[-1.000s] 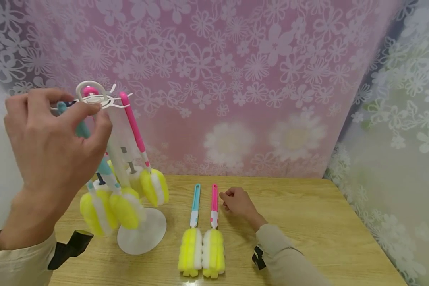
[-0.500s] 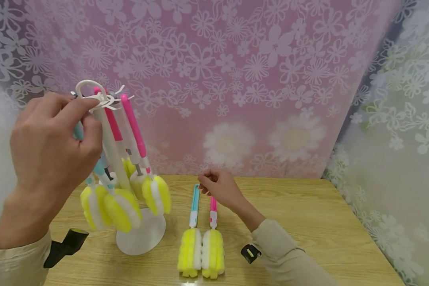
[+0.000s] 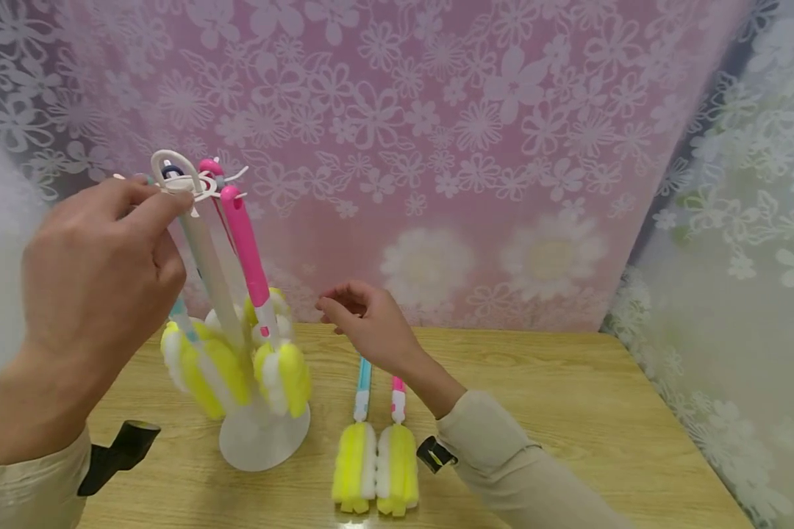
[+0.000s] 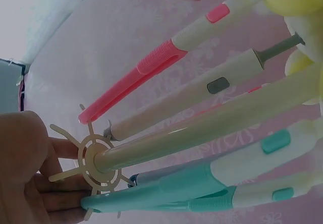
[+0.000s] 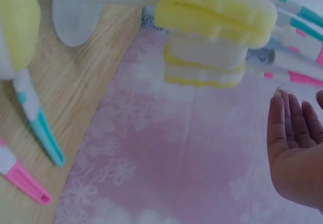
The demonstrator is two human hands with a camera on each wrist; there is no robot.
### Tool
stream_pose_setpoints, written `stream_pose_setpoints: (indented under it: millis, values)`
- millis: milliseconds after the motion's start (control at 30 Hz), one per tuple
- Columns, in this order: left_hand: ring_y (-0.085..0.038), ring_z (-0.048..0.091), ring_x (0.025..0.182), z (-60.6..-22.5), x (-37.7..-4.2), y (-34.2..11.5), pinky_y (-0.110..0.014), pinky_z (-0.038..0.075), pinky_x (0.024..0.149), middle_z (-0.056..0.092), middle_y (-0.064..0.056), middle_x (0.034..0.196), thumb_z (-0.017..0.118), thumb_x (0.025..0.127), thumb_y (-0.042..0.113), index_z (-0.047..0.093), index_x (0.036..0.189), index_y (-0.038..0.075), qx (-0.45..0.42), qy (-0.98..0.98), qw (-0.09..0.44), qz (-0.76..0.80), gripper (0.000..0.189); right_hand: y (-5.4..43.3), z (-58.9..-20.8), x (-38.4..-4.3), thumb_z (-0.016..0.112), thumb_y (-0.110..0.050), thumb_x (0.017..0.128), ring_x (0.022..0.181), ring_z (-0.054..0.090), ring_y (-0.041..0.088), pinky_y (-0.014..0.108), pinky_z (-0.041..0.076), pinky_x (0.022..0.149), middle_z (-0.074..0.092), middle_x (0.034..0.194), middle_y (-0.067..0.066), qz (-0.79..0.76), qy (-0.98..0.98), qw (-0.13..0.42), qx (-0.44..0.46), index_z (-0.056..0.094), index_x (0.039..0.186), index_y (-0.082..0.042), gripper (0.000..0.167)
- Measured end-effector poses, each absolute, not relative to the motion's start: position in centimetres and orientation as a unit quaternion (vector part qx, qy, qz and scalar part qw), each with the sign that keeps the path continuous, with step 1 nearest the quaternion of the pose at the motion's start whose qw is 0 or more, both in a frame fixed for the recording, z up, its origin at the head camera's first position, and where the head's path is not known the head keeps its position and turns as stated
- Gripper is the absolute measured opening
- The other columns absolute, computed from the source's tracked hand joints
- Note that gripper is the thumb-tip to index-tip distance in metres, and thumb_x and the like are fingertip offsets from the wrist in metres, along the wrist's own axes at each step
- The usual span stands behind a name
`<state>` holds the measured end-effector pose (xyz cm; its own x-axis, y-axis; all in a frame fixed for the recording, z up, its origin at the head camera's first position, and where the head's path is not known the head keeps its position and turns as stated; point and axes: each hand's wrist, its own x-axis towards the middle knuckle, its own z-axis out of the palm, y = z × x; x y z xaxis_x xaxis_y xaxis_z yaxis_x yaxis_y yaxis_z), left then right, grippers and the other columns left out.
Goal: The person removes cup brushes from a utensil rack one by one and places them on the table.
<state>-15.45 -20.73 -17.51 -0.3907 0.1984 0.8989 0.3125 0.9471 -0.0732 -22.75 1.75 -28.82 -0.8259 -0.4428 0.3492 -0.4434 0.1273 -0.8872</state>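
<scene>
At the left stands a white brush rack (image 3: pixel 215 272) with a spoked hook wheel on top, its pole leaning. My left hand (image 3: pixel 99 272) holds the edge of that wheel between thumb and fingers. Several sponge-headed bottle brushes hang from it, among them a pink-handled brush (image 3: pixel 250 250) and a teal-handled brush (image 4: pixel 186 183). A grey-buttoned brush (image 4: pixel 202 93) hangs between others. My right hand (image 3: pixel 373 323) is in the air right of the rack, fingers loosely bent, holding nothing. In the right wrist view its fingers are near the hanging handles, apart from them.
Two sponge brushes, one teal-handled (image 3: pixel 353 463) and one pink-handled (image 3: pixel 398 470), lie side by side on the wooden table (image 3: pixel 536 397). The rack's round white base (image 3: pixel 258 444) rests left of them. A pink floral curtain (image 3: pixel 476 184) hangs behind.
My right hand has moved left and up, from beside the lying pink-handled brush towards the rack. The hook wheel has turned under my left hand, and the hanging brushes have shifted round with it.
</scene>
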Motion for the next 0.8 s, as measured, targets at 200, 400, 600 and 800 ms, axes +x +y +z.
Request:
stream_pose_setpoints:
  millis: [200, 400, 600, 800]
  values:
    - [-0.039, 0.058, 0.072, -17.5, -15.6, -20.2, -0.051, 0.041, 0.053, 0.064, -0.017, 0.086, 0.036, 0.085, 0.013, 0.073, 0.093, 0.001, -0.139, -0.821, 0.549, -0.075, 0.039, -1.3, -27.2, -21.9, 0.063, -0.032, 0.092, 0.096, 0.062, 0.011, 0.025, 0.050, 0.083, 0.064, 0.113, -0.004, 0.584, -0.741, 0.030, 0.329, 0.060, 0.125, -0.014, 0.038]
    - [-0.039, 0.053, 0.065, -17.7, -16.0, -19.8, -0.052, 0.041, 0.054, 0.059, -0.020, 0.078, 0.043, 0.088, 0.032, 0.069, 0.084, -0.002, -0.143, -0.801, 0.575, -0.088, 0.043, -3.1, -26.6, -21.7, 0.069, -0.027, 0.088, 0.088, 0.062, 0.007, 0.023, 0.051, 0.079, 0.065, 0.101, -0.006, 0.600, -0.725, 0.063, 0.332, 0.060, 0.123, -0.011, 0.039]
    - [-0.039, 0.053, 0.064, -18.0, -16.3, -19.7, -0.052, 0.041, 0.056, 0.057, -0.020, 0.076, 0.048, 0.092, 0.039, 0.067, 0.079, -0.001, -0.139, -0.795, 0.584, -0.094, 0.046, -3.7, -26.7, -21.8, 0.070, -0.022, 0.087, 0.082, 0.062, 0.007, 0.023, 0.052, 0.076, 0.064, 0.093, -0.005, 0.604, -0.718, 0.083, 0.336, 0.063, 0.114, -0.010, 0.030]
    - [-0.039, 0.053, 0.065, -17.9, -16.4, -19.7, -0.052, 0.042, 0.058, 0.058, -0.020, 0.076, 0.048, 0.093, 0.032, 0.069, 0.081, 0.000, -0.143, -0.787, 0.593, -0.090, 0.040, -3.9, -26.6, -21.7, 0.071, -0.022, 0.086, 0.082, 0.061, 0.006, 0.023, 0.052, 0.075, 0.064, 0.093, -0.006, 0.593, -0.724, 0.091, 0.340, 0.064, 0.111, -0.010, 0.029]
